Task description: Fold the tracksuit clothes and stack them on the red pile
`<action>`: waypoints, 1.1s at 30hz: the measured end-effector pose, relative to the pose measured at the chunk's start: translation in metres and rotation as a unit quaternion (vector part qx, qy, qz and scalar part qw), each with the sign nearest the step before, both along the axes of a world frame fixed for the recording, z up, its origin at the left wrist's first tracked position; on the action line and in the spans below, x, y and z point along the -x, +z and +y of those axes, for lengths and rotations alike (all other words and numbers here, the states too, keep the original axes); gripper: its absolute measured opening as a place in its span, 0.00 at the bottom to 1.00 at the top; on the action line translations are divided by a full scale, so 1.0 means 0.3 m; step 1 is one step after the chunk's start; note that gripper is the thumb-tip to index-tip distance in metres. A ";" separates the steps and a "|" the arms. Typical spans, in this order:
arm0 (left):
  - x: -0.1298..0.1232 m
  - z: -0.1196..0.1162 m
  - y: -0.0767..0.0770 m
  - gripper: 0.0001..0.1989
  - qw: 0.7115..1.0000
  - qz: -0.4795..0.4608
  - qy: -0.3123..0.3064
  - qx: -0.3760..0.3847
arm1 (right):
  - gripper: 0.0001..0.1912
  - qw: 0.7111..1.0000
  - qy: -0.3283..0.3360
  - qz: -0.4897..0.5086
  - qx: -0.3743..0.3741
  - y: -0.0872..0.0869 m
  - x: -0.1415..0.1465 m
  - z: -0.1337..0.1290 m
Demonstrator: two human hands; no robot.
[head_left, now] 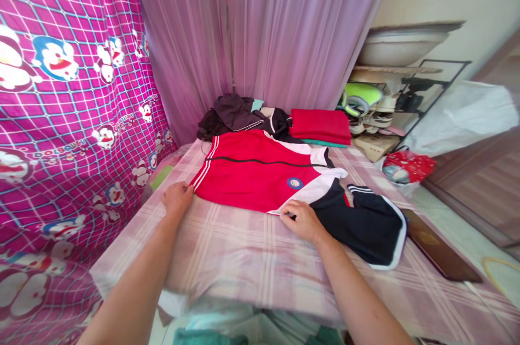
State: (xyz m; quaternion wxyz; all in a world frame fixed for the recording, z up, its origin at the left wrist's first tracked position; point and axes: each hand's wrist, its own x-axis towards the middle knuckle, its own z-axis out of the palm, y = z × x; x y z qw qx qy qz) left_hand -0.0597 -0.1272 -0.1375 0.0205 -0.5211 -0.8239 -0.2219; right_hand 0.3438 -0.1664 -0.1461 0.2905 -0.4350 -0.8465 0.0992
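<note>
My left hand (pixel 177 197): forearm reaching forward from near left, fingers bent, pinching the striped hem corner of the red jacket (pixel 244 180). Jacket: laid flat across the middle of the table (pixel 227 258), zip running left to right. My right hand (pixel 301 219): forearm slanting in from near right, fingers curled, pinching the jacket's near edge beside its dark sleeve (pixel 361 226).

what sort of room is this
Probably a home, perhaps a bedroom: a cartoon-print curtain hangs at the left, shoes fill a rack, and folded red cloth sits on the checked tabletop.
</note>
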 end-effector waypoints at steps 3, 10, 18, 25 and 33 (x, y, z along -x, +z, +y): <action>0.004 -0.011 0.006 0.15 1.000 -0.002 -0.003 0.000 | 0.09 1.000 0.011 0.007 -0.002 0.001 -0.003 0.004; -0.081 -0.039 0.010 0.19 0.987 0.027 -0.123 -0.095 | 0.11 1.000 -0.002 -0.007 0.001 0.011 0.003 -0.007; -0.235 -0.034 -0.029 0.20 0.938 0.047 -0.344 -0.020 | 0.11 0.999 -0.014 0.002 -0.033 -0.007 0.003 -0.011; -0.233 -0.061 -0.027 0.20 0.922 0.108 -0.364 -0.080 | 0.08 0.998 -0.039 0.018 -0.054 -0.025 0.003 -0.019; -0.251 -0.099 -0.037 0.21 0.897 0.133 -0.402 -0.123 | 0.11 0.993 -0.084 0.049 -0.062 -0.043 0.000 -0.026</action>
